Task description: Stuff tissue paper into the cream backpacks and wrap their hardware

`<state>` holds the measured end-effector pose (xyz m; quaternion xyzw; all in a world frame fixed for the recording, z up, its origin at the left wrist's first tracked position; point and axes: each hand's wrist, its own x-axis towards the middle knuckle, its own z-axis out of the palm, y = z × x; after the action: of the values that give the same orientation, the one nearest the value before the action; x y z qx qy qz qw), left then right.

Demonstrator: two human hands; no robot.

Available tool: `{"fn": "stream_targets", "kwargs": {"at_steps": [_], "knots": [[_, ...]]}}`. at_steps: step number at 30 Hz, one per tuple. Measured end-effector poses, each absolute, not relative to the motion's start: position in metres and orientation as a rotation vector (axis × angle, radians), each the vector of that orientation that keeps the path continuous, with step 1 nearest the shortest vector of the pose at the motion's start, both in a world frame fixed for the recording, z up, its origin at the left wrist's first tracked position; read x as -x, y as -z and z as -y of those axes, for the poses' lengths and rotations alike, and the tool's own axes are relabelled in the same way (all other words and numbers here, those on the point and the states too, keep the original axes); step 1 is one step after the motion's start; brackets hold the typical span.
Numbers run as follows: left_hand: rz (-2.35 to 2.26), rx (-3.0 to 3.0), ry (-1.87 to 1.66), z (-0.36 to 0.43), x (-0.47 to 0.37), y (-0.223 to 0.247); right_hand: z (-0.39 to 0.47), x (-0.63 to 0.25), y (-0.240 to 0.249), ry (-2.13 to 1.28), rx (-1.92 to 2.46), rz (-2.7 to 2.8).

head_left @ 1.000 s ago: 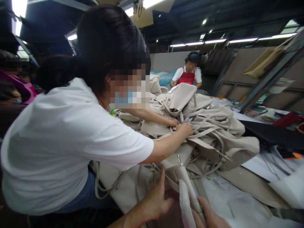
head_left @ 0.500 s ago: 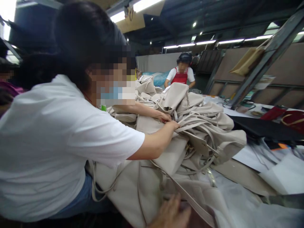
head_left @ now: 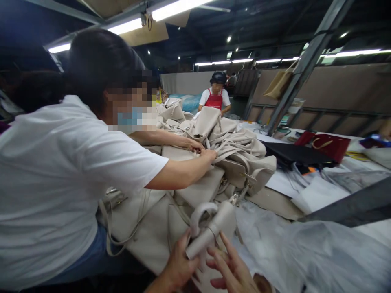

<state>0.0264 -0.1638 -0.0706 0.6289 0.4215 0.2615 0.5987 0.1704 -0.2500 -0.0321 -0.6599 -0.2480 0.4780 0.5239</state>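
A beige bag (head_left: pixel 207 232) with a short curved handle and a metal clasp stands tilted at the lower middle. My left hand (head_left: pixel 180 260) grips its left side, thumb up beside the handle. On the bag's right side my right hand (head_left: pixel 229 264) has its fingers spread, close to or touching the surface. Beyond it spreads a heap of beige bags (head_left: pixel 244 142) with tangled straps. The hands of a co-worker (head_left: pixel 204 151) reach into that heap.
The co-worker in a white shirt (head_left: pixel 76 162) leans in from the left. Clear plastic sheeting (head_left: pixel 293 244) lies at right, near a metal beam (head_left: pixel 351 201). Farther back are a black piece (head_left: pixel 296 154), a red bag (head_left: pixel 332 146) and a person in a red apron (head_left: pixel 214 99).
The view has swung right. A beige bag now stands between my hands, and my left hand has come into view holding it. Earlier only one blurred hand showed low in the frame.
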Motion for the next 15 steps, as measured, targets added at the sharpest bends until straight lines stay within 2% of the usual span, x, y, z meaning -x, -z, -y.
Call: {"fn": "stream_targets", "kwargs": {"at_steps": [3,8,15], "knots": [[-1.09,-1.317,-0.642,0.138,-0.004,0.063,0.243,-0.186,0.043,-1.229,1.595,0.572],[-0.99,-1.259,-0.613,0.105,0.008,0.048,0.238,-0.212,0.057,-1.062,1.682,0.631],[-0.95,-1.207,-0.531,0.091,0.01,0.047,0.23,-0.191,0.065,-1.094,1.716,0.915]]}}
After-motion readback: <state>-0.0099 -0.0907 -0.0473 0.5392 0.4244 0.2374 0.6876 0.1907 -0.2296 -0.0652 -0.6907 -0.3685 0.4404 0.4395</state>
